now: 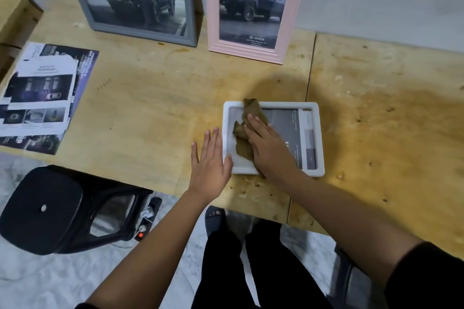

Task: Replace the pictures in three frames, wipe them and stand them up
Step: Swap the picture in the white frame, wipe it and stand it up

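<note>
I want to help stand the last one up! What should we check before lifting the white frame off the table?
1. Other two already standing: the grey frame and the pink frame are upright at the wall. Ok.
2. New picture inside the white frame: a print shows behind the glass. Ok.
3. Frame kept steady: the left hand lies flat against its left edge. Ok.
4. Glass fully wiped: the cloth and the right hand cover part of it. Cannot tell.
5. Cloth off the frame: the right hand presses it on the glass. Not ok.
6. Spot to stand it: bare table shows right of the pink frame. Ok.
</note>
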A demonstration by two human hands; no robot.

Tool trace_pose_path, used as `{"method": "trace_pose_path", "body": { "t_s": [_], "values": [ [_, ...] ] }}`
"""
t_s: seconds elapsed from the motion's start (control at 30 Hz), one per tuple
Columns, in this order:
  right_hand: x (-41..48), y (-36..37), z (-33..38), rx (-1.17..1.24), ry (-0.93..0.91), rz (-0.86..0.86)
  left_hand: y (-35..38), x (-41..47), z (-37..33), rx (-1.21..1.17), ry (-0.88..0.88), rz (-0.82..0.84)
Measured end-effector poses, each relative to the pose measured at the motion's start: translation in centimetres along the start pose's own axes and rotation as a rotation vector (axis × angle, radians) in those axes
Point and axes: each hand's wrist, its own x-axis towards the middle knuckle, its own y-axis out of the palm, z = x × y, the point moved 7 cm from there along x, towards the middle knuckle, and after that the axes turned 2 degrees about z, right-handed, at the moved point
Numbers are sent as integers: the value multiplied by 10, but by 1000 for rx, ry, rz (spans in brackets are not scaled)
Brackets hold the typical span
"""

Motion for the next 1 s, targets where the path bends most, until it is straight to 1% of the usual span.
{"method": "trace_pose_path", "body": {
  "t_s": [0.1,0.2,0.43,0.57,0.7,0.8,0.87,0.93,0.97,1.0],
  "values": [
    [8,11,15,64,-141,108,0,0,0,26,-17,-7],
    [7,6,14,101,-222,154,-1,0,-2,33,-29,-17],
    [-1,-5,0,223,-317,435,-1,-1,-2,40,-50,-46],
    [-5,-12,-10,290,-276,493,0,-3,-3,7,-69,-39],
    [-5,-22,-22,255,-233,503,-1,-4,-4,-18,-91,-23],
    [-7,-36,-31,225,-264,534,-2,-5,-4,-47,-113,16],
    [-2,-43,-46,186,-193,578,-3,-4,-4,-50,-117,26],
    [7,-50,-61,120,-53,614,-3,-4,-4,-51,-120,35],
    [12,-56,-63,105,-6,582,-3,-4,-4,-55,-122,41],
    [17,-63,-61,124,9,500,-3,-4,-4,-59,-123,45]
  ]
}}
